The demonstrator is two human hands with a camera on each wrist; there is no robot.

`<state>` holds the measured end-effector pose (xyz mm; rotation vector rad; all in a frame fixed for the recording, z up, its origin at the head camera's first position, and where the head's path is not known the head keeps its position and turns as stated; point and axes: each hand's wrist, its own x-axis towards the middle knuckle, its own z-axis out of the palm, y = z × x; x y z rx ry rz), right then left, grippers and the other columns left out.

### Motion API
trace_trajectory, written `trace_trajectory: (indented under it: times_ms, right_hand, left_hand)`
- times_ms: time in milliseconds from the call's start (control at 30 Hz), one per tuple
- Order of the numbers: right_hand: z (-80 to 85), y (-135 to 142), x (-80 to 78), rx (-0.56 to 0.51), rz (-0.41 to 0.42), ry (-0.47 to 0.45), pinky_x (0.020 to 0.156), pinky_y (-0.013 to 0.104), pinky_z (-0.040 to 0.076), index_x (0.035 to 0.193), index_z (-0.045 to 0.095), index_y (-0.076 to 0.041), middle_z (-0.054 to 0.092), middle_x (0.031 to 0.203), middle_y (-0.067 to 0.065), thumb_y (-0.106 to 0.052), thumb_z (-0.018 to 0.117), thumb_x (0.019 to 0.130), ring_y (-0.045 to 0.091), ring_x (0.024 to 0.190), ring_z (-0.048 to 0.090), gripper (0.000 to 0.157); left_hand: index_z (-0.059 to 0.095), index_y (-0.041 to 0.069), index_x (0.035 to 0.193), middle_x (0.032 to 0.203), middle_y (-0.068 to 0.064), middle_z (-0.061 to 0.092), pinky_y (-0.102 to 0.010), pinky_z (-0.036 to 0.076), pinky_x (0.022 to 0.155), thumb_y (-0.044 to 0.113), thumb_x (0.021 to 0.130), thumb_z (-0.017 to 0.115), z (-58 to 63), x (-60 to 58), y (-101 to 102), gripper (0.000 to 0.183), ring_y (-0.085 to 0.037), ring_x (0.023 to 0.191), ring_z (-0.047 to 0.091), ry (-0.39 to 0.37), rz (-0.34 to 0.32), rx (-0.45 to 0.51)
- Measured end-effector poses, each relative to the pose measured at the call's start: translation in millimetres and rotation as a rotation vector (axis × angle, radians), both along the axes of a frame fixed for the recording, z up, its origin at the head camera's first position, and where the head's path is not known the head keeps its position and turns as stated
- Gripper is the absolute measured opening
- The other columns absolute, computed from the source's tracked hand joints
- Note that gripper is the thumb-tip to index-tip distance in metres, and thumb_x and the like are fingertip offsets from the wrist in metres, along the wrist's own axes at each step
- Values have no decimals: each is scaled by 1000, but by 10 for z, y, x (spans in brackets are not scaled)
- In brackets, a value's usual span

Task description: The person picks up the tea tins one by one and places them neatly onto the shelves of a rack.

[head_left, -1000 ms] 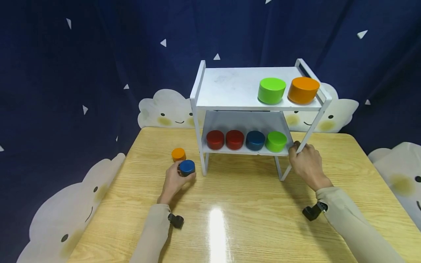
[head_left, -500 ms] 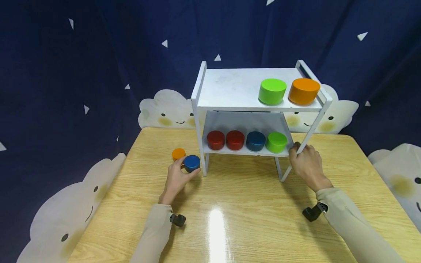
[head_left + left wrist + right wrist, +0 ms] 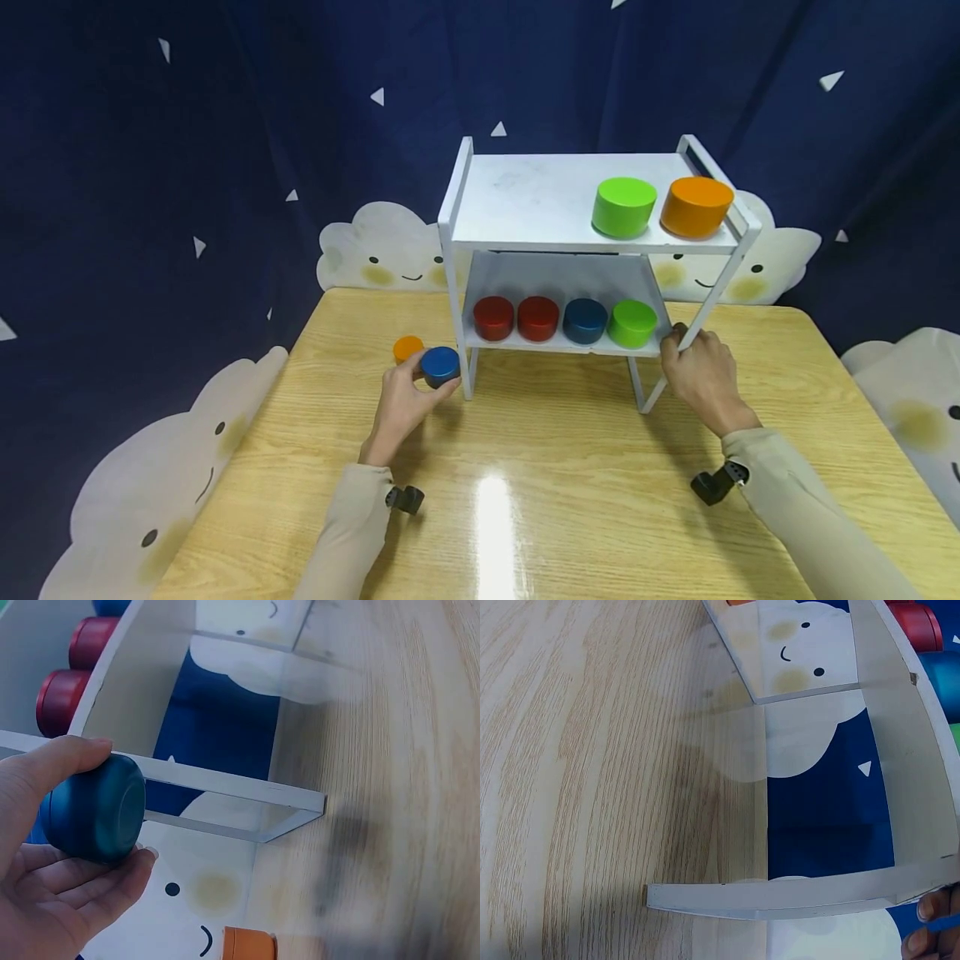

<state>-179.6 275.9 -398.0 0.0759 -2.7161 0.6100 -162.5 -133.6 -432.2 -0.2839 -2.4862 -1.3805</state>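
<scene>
My left hand [image 3: 397, 408] pinches a small blue round tin [image 3: 440, 367] between thumb and fingers. It is raised just outside the left leg of a white two-tier shelf rack [image 3: 532, 200]. In the left wrist view the tin [image 3: 97, 810] lies between the thumb above and the fingers below, overlapping the rack's frame. Past that hand an orange tin [image 3: 407, 347] stands on the table, partly covered by the fingers. My right hand [image 3: 701, 375] grips the rack's right side at the lower tier; its fingertips [image 3: 930, 906] show at the edge in the right wrist view.
On the lower tier stand two red tins [image 3: 493, 318], a blue tin [image 3: 585, 321] and a green tin [image 3: 632, 323]. A green tin [image 3: 624, 207] and an orange tin [image 3: 697, 207] sit at the upper tier's right. Behind the wooden table [image 3: 570, 500] hangs a dark blue curtain [image 3: 300, 100].
My left hand has carried the blue tin up and to the right, toward the rack's left leg. The right hand stays on the rack.
</scene>
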Motion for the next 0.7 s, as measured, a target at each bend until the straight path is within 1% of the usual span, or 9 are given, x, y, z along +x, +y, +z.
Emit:
trace_trajectory:
  times_ms: [233, 433, 533, 700]
  right_hand:
    - [-3, 6, -3, -4, 7, -13, 45, 36, 30, 68, 42, -10, 38, 56, 8, -24, 25, 100, 30, 56, 42, 39]
    - [11, 13, -15, 9, 10, -12, 47, 37, 31, 69, 43, -10, 39, 56, 8, -24, 25, 100, 30, 56, 43, 39]
    - [13, 14, -16, 7, 8, -10, 45, 36, 30, 69, 42, -10, 39, 55, 8, -24, 25, 100, 28, 54, 41, 38]
    - [6, 6, -1, 4, 6, -6, 46, 37, 30, 67, 40, -10, 38, 56, 8, -23, 25, 99, 29, 55, 42, 37]
  left_hand:
    - [64, 0, 117, 103, -16, 71, -44, 53, 85, 19, 74, 85, 54, 47, 11, 52, -29, 92, 70, 5, -11, 13]
    - [63, -1, 119, 106, -16, 71, -44, 52, 88, 20, 74, 84, 171, 128, 22, 54, -29, 98, 68, 17, -21, 29]
    - [64, -2, 118, 105, -15, 71, -44, 52, 88, 21, 74, 85, 234, 173, 21, 54, -30, 97, 69, 43, -28, 16]
    - [65, 0, 115, 102, -13, 72, -43, 53, 86, 21, 73, 85, 350, 262, 18, 51, -28, 94, 70, 99, -50, -13]
